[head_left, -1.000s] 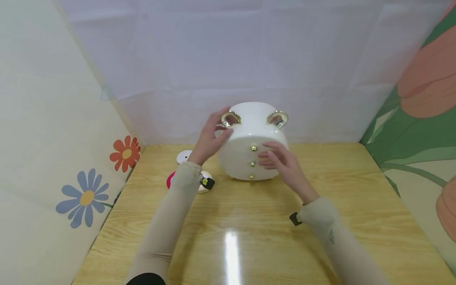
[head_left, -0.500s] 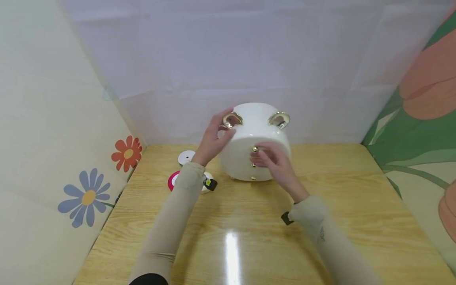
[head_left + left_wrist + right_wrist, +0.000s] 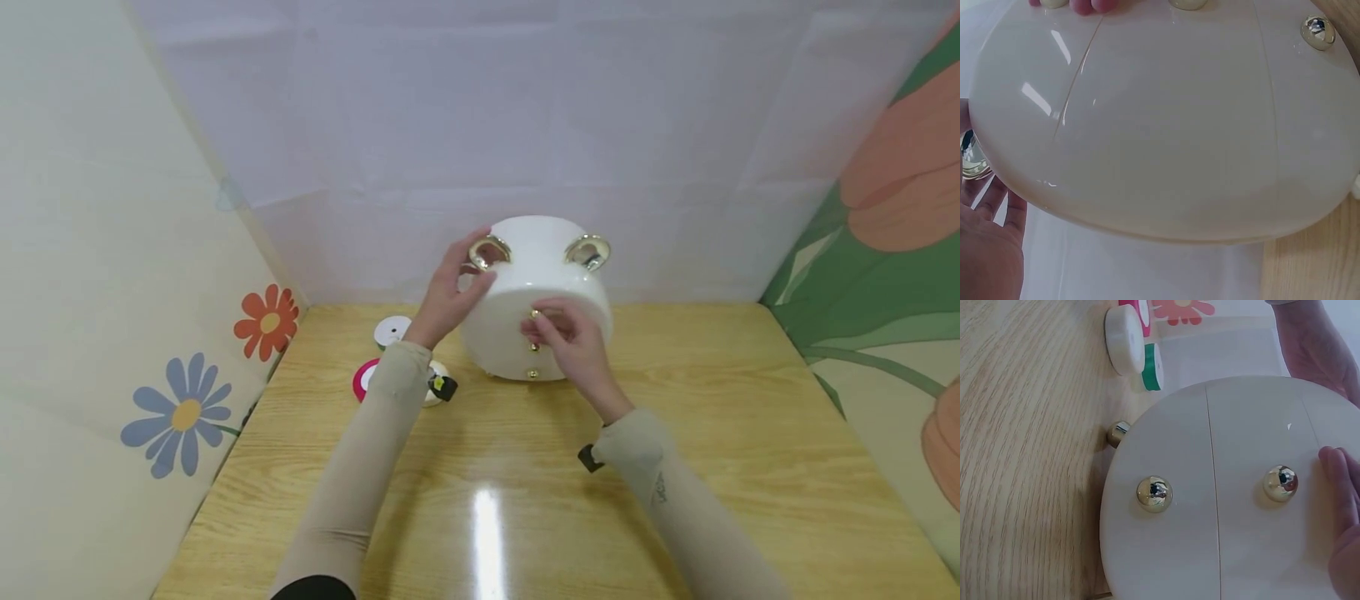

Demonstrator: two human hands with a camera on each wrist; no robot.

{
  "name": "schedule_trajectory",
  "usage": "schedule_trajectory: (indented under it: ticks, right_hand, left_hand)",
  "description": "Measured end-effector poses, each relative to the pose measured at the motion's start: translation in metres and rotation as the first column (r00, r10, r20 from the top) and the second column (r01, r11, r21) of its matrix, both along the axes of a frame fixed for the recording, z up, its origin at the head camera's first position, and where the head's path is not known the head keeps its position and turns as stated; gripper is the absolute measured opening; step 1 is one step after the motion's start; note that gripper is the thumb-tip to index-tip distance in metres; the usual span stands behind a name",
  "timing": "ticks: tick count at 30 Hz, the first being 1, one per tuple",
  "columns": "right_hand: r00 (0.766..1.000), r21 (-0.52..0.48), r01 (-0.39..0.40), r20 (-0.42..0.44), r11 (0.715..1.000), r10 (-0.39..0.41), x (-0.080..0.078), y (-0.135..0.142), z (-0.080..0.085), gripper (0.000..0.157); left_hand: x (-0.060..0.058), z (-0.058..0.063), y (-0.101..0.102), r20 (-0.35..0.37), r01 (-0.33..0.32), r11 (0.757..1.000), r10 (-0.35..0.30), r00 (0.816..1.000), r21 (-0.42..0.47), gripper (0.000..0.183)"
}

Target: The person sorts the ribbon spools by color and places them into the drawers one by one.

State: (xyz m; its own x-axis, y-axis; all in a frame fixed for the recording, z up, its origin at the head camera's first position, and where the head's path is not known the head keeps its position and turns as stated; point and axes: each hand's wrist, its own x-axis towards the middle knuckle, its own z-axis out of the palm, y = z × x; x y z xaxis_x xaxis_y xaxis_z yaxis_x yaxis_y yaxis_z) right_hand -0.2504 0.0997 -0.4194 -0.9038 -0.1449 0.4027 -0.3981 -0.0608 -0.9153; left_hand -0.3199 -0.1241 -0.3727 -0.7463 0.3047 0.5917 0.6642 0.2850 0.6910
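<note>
On one box (image 3: pixel 498 325), three knobs (image 3: pixel 1155 494), two handles (image 3: pixel 590 252)

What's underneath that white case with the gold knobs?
Under the white case, a gold foot and the wooden table show; most of the case's underside is hidden.

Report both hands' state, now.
Left hand: closed around the left gold ear of the white case.
Right hand: closed, pinching the top gold knob.

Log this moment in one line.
left hand: holds left gold ear | right hand: pinches top knob | white box: on wooden table
</note>
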Motion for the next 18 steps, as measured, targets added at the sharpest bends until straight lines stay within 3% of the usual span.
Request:
schedule_trajectory:
  ticks: [2,18]
  right_hand:
    - [1.0,-0.007,0.01,0.002,1.0,-0.01,-0.0004,-0.0007,-0.0002,0.025]
    - [1.0,-0.028,0.018,-0.001,0.999,-0.018,-0.0013,-0.0032,0.0007,0.022]
  left_hand:
    - [-0.0083,-0.0072,-0.0022,-0.006,-0.004,1.0,0.004,1.0,-0.005,0.065]
    - [-0.011,-0.0084,-0.0054,0.037,-0.017,1.0,0.017,0.999,-0.009,0.066]
